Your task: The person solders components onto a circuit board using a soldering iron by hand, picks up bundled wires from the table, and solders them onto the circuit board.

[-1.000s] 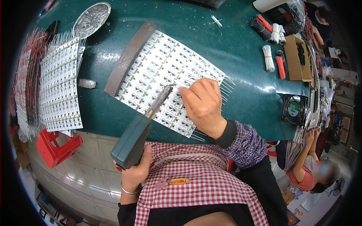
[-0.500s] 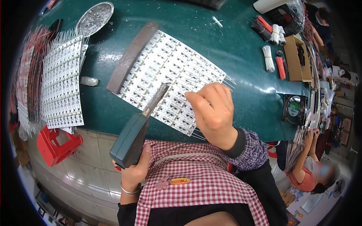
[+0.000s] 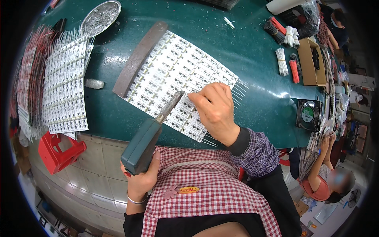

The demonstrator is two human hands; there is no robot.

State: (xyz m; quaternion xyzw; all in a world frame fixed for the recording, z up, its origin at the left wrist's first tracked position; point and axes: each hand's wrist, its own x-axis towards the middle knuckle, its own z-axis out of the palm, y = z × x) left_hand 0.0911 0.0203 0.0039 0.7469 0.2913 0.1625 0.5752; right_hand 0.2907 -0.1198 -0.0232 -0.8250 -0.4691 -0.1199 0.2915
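Observation:
My left hand [image 3: 143, 179] is closed round the dark green handle of a soldering gun [image 3: 142, 144]. Its grey, crusted tip reaches over a white circuit board panel [image 3: 158, 75] covered in rows of small dark parts. Just right of that tip, my right hand [image 3: 215, 110] is pinched over the panel; whatever sits between thumb and forefinger is too small to make out. Thin white wires [image 3: 239, 93] lie across the panel's right part and stick out past its edge. A brown bar [image 3: 140, 59] lies along the panel's left edge.
Stacked panels with red and white wires [image 3: 65, 87] stand at the left, by a metal dish of scraps [image 3: 100, 19]. Wire bundles [image 3: 281, 63], a cardboard box [image 3: 310, 63] and a fan [image 3: 309, 113] line the right. A red stool [image 3: 61, 152] stands below. Other people work at the right.
The soldering gun has shifted right, its tip now close to my right fingertips. My right hand has moved a little left over the panel.

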